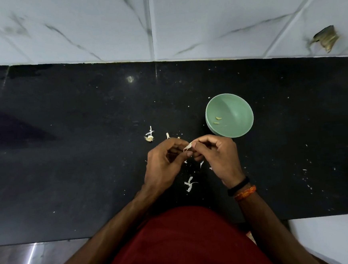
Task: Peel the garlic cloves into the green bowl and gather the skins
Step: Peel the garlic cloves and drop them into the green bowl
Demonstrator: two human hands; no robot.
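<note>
Over the black counter (89, 180), my left hand (165, 166) and my right hand (216, 157) meet fingertip to fingertip. Between them both pinch a small garlic clove (188, 146) with pale skin curling off it. The green bowl (229, 115) stands just behind my right hand and holds two or three small peeled pieces (218, 119). Loose skins lie on the counter: a white scrap (189, 183) below my hands, a root end with skin (149, 136) to the left, and a small flake (167, 135) near my left fingers.
A white marble-pattern tiled wall (160, 22) rises behind the counter, with a broken patch (326, 37) at the right. White specks dot the counter's right side. The counter's front edge runs just before my red shirt (188, 245).
</note>
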